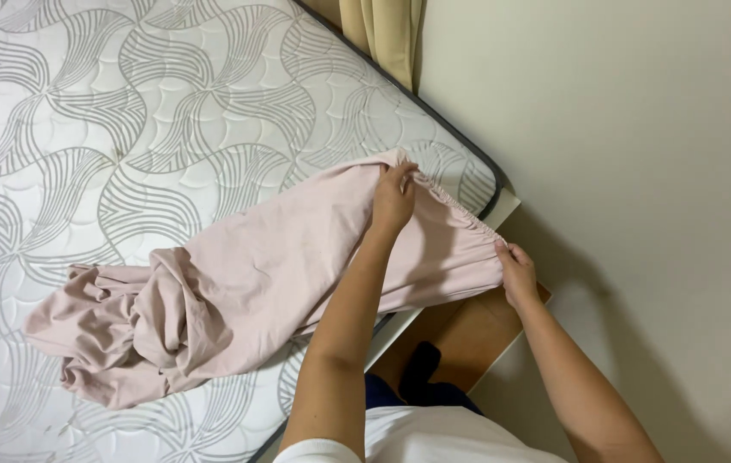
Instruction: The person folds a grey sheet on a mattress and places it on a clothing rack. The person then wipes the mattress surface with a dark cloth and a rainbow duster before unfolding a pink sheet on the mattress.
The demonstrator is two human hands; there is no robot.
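Note:
A pale pink fitted sheet [237,283] lies bunched on a white quilted mattress [125,111] with a grey swirl pattern. My left hand [393,195] grips the sheet's elastic hem near the mattress corner. My right hand [515,273] pinches the same gathered hem farther right, just off the mattress edge. The hem is stretched between both hands. The rest of the sheet trails in a crumpled heap toward the left.
The mattress corner [490,184] has a dark piped edge and sits on a white bed frame [503,210]. A cream wall [640,129] rises close on the right. A beige curtain [383,34] hangs at the top. Wooden floor [468,334] shows below.

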